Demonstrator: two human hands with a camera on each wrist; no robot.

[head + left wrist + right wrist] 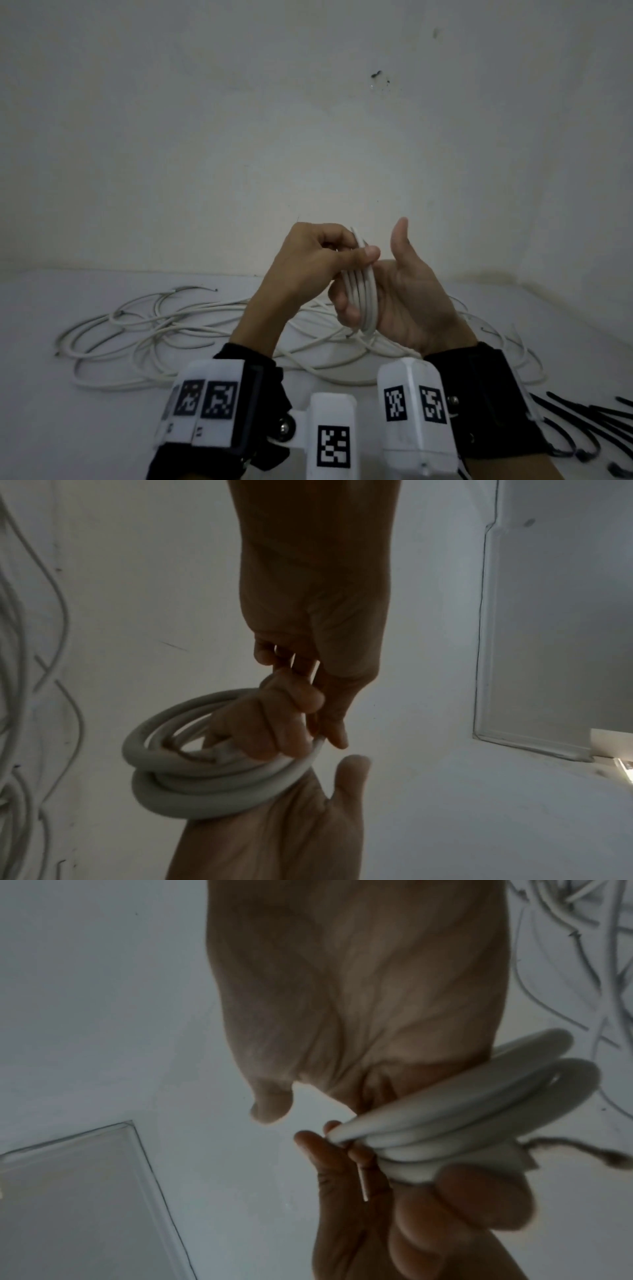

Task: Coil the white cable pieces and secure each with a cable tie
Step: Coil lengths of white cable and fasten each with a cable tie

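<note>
A white cable coil [364, 298] of several turns is held up in front of me above the table. It is wound round the fingers of my right hand [404, 298], which curl over it while the thumb stands free and upright. My left hand [346, 253] pinches the top of the coil between thumb and fingers. In the left wrist view the coil [205, 785] rings the right hand's fingers, and my left fingertips [337, 739] nip a cable end. A frayed bare wire end [582, 1150] sticks out of the coil [462, 1110] in the right wrist view.
A tangle of loose white cable pieces [171, 329] lies on the white table [51, 428] below my hands. Several black cable ties [589, 421] lie at the near right. A plain wall [308, 120] stands close behind. A glass pane [548, 615] shows to one side.
</note>
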